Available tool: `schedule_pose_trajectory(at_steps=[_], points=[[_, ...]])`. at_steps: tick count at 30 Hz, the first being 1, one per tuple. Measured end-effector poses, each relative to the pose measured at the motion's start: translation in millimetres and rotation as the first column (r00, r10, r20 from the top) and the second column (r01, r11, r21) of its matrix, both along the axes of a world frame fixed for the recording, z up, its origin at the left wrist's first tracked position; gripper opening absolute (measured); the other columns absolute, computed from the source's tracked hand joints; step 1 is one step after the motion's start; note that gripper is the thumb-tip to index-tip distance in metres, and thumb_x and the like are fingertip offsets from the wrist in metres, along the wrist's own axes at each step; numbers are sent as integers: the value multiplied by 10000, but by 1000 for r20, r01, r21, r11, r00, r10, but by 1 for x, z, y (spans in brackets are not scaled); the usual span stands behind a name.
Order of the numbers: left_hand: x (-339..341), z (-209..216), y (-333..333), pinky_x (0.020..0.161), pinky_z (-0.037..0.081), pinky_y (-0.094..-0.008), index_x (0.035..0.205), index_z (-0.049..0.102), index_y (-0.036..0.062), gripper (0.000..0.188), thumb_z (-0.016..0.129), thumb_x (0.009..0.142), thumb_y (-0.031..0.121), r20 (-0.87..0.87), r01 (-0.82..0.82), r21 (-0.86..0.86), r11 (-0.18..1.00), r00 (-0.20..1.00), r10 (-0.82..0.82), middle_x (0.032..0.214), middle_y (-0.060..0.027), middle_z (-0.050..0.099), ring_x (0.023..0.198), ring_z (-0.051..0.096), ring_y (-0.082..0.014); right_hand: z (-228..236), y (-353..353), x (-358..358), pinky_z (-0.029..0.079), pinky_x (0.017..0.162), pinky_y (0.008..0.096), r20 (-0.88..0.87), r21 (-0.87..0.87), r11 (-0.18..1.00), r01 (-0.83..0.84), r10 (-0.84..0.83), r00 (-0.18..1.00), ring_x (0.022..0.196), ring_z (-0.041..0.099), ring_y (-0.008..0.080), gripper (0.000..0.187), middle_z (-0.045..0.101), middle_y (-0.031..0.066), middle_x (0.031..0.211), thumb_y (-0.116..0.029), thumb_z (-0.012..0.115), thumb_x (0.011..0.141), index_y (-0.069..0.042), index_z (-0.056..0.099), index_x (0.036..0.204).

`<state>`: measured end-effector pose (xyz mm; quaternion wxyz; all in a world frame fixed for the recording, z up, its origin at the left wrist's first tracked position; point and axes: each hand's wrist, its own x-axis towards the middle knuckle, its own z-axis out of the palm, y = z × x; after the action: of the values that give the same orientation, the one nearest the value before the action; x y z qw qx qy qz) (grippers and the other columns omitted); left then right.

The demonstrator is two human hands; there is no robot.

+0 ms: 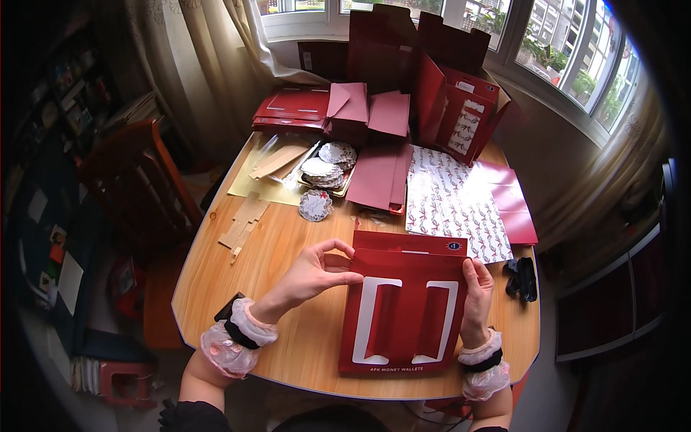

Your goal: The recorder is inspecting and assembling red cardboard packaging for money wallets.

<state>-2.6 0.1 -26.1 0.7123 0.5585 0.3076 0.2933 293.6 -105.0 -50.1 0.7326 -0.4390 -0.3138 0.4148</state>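
A flat red cardboard sleeve (pixel 409 324) with two white-edged window cutouts stands tilted near the table's front edge. My left hand (pixel 306 273) pinches its upper left edge, thumb on the front face and the other fingers curled beside or behind it. My right hand (pixel 476 302) grips the upper right edge, thumb on top; its remaining fingers are partly hidden. Above the sleeve's front panel shows a red back flap (pixel 410 243) with a small blue mark. White lacy cuffs with black bands circle both wrists.
Behind lie round lacy paper tags (pixel 322 173), pink envelopes (pixel 374 176), patterned paper (pixel 453 205) and stacked red sleeves (pixel 291 106). Large red boxes (pixel 461 108) stand by the window. Brown card strips (pixel 245 222) lie left; a black object (pixel 521 279) sits at the right edge.
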Motion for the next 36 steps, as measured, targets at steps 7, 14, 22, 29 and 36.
schedule_pose_trajectory(at_steps=[7, 14, 22, 29, 36], points=[[1, -6, 4, 889, 546, -269, 1126, 566, 47, 303, 750, 886, 27, 66, 36, -45, 998, 997, -33, 1076, -127, 722, 972, 680, -130, 7, 0, -4, 547, 739, 233, 90, -84, 996, -11, 19, 996, 849, 681, 86, 256, 743, 51, 988, -218, 575, 1040, -10, 704, 1114], [-16, -7, 23, 900, 562, -287, 1146, 533, 72, 316, 716, 899, -3, 72, -20, -67, 998, 997, 25, 1117, -126, 720, 996, 692, -146, 11, 0, -3, 548, 863, 260, -82, -37, 984, -174, 171, 982, 1002, 673, 109, 323, 702, 81, 1148, -185, 485, 1073, 12, 557, 1318], [-15, -4, 22, 905, 559, -288, 1150, 520, 80, 317, 706, 906, 0, 87, -21, -65, 998, 996, 26, 1135, -136, 715, 1004, 691, -154, 5, -4, -4, 519, 898, 255, -54, -164, 924, -345, 341, 939, 1024, 646, 106, 325, 669, 68, 1201, -202, 453, 1084, 13, 565, 1301], [-10, 2, 18, 915, 546, -287, 1270, 422, 80, 461, 705, 913, 13, 102, 0, -61, 998, 995, 7, 1160, -159, 697, 1023, 678, -158, -1, -5, -9, 498, 931, 259, -19, -200, 940, -275, 277, 961, 1075, 614, 123, 359, 637, 69, 1238, -237, 421, 1094, 6, 551, 1324], [-6, -9, 17, 930, 544, -293, 1332, 396, 47, 492, 691, 938, 51, 61, -56, -86, 995, 996, 61, 1173, -146, 686, 1040, 666, -151, 3, -2, -13, 497, 922, 253, 15, -154, 958, -240, 245, 969, 1054, 615, 105, 334, 644, 60, 1222, -208, 421, 1094, 5, 545, 1319]])
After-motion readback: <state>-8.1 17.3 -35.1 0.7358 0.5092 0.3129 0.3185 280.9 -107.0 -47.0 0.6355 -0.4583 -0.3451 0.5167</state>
